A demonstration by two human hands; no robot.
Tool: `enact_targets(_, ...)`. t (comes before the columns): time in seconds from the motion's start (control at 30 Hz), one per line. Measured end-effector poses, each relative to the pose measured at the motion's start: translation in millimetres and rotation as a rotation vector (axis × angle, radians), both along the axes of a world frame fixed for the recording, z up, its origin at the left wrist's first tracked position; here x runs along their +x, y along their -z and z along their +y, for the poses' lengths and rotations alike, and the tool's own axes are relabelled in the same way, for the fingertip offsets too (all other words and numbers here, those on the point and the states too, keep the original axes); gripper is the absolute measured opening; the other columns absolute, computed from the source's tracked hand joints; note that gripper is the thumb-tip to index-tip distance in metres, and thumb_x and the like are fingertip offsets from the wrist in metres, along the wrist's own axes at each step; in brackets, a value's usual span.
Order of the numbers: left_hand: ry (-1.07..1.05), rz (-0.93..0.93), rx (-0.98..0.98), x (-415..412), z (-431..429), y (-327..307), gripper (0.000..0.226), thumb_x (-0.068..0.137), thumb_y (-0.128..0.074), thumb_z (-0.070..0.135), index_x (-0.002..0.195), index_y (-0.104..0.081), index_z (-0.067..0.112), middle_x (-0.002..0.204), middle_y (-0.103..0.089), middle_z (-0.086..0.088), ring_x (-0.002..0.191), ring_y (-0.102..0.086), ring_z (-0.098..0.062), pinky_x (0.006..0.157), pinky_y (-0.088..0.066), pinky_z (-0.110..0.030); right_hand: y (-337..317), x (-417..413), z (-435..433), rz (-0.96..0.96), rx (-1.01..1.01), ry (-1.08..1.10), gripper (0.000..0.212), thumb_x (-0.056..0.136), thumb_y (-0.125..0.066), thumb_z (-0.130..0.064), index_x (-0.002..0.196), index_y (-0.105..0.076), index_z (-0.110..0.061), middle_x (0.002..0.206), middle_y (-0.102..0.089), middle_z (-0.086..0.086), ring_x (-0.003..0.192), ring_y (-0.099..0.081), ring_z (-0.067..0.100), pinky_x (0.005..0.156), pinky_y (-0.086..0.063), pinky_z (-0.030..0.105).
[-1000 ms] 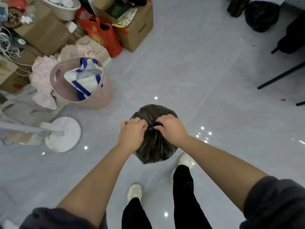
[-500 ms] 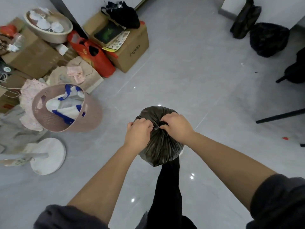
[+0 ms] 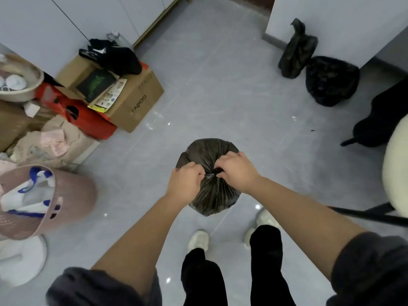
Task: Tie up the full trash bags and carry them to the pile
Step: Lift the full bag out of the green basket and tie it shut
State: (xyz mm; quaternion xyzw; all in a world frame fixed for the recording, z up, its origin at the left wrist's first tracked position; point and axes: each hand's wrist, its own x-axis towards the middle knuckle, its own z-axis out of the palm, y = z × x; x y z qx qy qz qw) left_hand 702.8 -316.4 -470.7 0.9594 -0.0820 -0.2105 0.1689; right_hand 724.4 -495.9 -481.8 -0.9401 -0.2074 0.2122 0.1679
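Your left hand (image 3: 185, 181) and right hand (image 3: 236, 171) each pinch the twisted top of the dark trash bag (image 3: 210, 195), fingers closed tight on it. You hold the bag above the grey floor (image 3: 220, 96), in front of your shoes. Two more black bags (image 3: 331, 80) sit by the far wall.

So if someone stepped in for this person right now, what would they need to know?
Left hand and right hand: both pinch the gathered neck of the dark plastic trash bag, pulling its ends apart at the knot.
The bag hangs in front of the person's legs, above the grey tiled floor.
Two more dark trash bags sit by the white wall corner, far right.
Done: neck gathered, knot apparently forming.
Left: tighten it, carry the bag over to those two.
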Motion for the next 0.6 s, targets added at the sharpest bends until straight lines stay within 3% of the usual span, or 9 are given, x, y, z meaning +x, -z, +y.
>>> enact_targets(0.33, -0.049, 0.014, -0.070, 162.2, -171.9, 3.0, 0.019, 0.092, -0.043, 0.013, 0.091, -0.061, 0.019, 0.096, -0.058, 0.003, 0.086, -0.057, -0.019, 0.078, -0.033, -0.030, -8.4, 159.6, -168.4, -0.025, -0.050, 0.023, 0.026, 0.092, -0.054, -0.029, 0.116, -0.061, -0.022, 0.116, -0.062, -0.003, 0.114, -0.049, 0.020, 0.097, -0.033, 0.035)
enact_targets(0.6, 0.005, 0.085, -0.116, 287.5, -257.8, 57.6, 0.015, 0.092, -0.051, 0.018, 0.092, -0.066, 0.018, 0.101, -0.054, -0.002, 0.091, -0.054, -0.022, 0.078, -0.042, -0.034, 26.8, 272.9, -254.9, 0.096, -0.090, 0.088, 0.021, 0.092, -0.055, -0.025, 0.110, -0.061, -0.016, 0.113, -0.061, 0.002, 0.111, -0.049, 0.024, 0.092, -0.043, 0.039)
